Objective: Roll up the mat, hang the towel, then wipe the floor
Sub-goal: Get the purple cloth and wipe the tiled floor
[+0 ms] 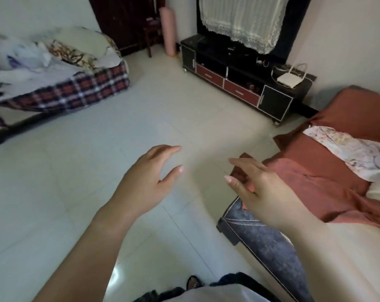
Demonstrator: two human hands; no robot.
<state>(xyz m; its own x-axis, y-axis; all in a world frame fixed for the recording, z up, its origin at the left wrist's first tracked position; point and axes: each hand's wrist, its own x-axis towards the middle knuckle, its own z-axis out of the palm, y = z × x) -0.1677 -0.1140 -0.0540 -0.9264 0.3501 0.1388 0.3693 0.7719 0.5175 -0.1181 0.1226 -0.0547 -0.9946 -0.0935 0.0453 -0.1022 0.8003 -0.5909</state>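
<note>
Left hand (145,182), right hand (261,192): both spread loose, holding nothing. Pink mat (168,29) rolled, upright in far corner. Towel: cannot tell which cloth. Risk: grabbing red bed cover (348,110) by mistake; glossy floor (86,171) likely slippery when wiped.

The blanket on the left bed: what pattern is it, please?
The blanket is red, navy and white plaid, best in head view.

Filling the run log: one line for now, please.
left hand: open, empty | right hand: open, empty | pink rolled mat: upright, far corner
</note>
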